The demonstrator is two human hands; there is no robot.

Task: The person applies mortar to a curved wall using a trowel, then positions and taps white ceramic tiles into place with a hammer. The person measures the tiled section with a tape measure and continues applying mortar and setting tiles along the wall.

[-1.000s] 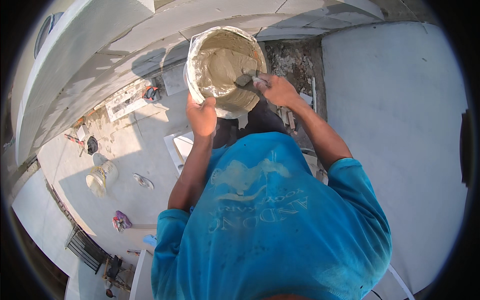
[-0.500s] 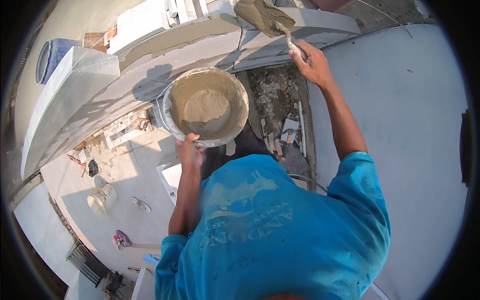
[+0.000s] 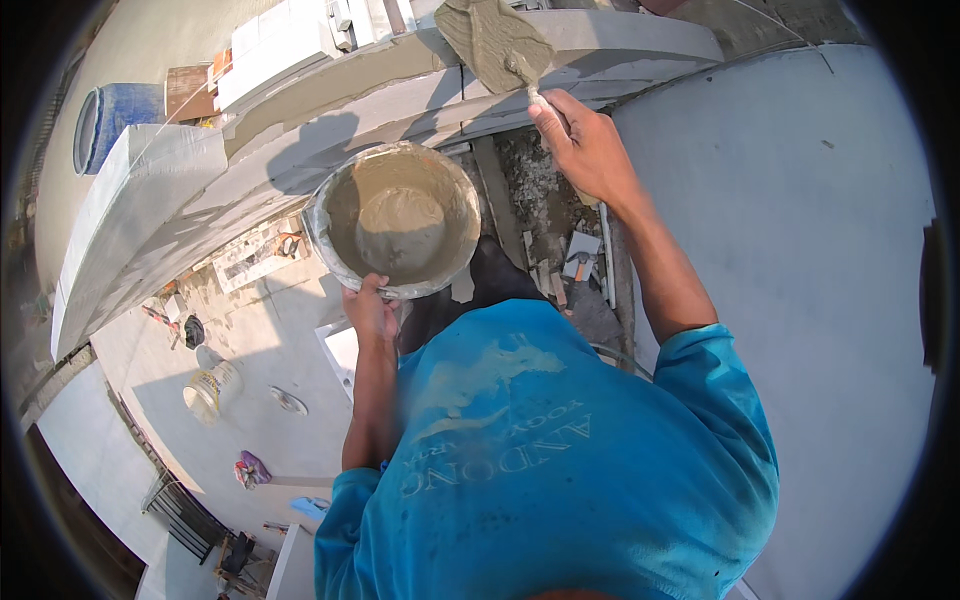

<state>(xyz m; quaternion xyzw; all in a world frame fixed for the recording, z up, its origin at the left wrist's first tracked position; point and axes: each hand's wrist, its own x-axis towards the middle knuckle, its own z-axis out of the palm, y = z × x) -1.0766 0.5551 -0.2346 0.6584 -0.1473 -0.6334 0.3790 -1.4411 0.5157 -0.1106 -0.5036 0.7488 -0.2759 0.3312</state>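
So I'm standing right here watching, and both hands are busy. The left grip is pinched tight on the near rim of a bucket, part of it lapping over the edge and the rest tucked below. The bucket sits up in front of the person's legs, between them and a pale block wall, mouth facing up, with wet grey-brown mortar in the bottom.

The right grip is curled fully closed around the handle of a trowel. The blade's caked in mortar and hangs out over the top of the wall; can't tell from my spot whether it's touching.

As for writing: the blue shirt has a faded pale picture on it, with big light capitals and a smaller line of letters beside it, pretty worn. There's also a whitish pail tipped on the floor off to the left with yellowish and dark print, too small to read from here. A hammer rests on a white piece near the right side of the legs.
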